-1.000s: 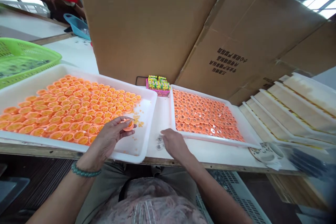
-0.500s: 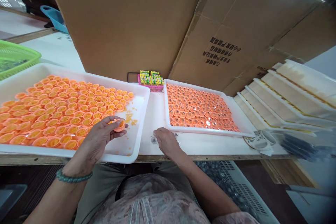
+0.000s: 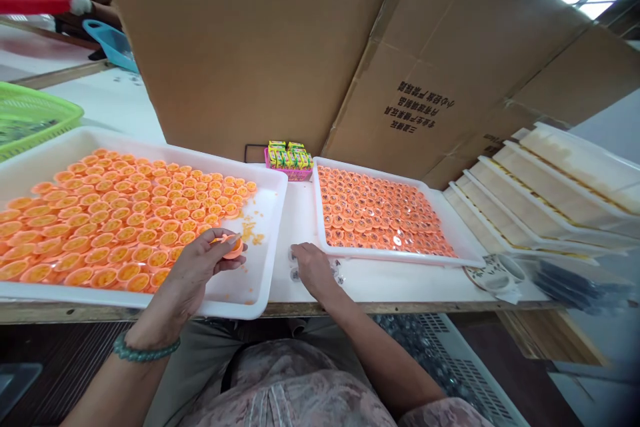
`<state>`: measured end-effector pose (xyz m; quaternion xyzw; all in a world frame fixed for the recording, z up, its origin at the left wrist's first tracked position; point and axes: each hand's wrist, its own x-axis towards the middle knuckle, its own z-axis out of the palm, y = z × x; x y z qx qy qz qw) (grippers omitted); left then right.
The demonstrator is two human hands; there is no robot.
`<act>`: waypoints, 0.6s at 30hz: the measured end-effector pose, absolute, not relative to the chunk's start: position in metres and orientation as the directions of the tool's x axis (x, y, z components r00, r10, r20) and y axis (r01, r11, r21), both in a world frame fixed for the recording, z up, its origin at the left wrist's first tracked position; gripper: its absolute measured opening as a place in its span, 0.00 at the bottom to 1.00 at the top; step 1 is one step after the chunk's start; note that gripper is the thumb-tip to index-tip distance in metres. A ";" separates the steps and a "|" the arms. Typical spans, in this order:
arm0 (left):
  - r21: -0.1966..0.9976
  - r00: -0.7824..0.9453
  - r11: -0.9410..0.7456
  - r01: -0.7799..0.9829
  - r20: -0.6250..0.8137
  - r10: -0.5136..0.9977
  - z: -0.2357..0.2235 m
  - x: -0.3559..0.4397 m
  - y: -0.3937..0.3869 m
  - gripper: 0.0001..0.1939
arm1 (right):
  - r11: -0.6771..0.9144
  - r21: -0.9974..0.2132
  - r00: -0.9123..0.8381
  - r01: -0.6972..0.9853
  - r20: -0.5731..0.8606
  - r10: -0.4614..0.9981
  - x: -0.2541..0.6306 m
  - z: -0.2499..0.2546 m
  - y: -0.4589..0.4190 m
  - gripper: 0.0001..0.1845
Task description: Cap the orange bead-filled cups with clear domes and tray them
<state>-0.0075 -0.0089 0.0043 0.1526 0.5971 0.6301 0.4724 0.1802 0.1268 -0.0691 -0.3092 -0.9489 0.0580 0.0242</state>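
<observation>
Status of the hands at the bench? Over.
Left hand holds orange cup. Right hand at small clear pieces on tabletop. Left white tray's rim between hands.

Single head-worn view, facing forward and down across a flat white worktop [image 3: 299, 210]. The bare left hand [image 3: 194, 267] and bare right hand [image 3: 314, 272] lie near, below centre; patterned fabric shirt [image 3: 295, 380] marks the lower edge, brown cardboard partition [image 3: 250, 47] the upper field.

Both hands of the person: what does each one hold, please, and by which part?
The left hand holds an orange cup by its side; whether the right hand grips anything cannot be told.
</observation>
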 end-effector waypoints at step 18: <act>0.904 -0.379 0.119 -0.410 -0.287 0.880 0.001 -0.006 -0.010 0.20 | 0.143 -0.988 -0.702 0.058 0.061 0.709 0.146 0.001 0.116 0.08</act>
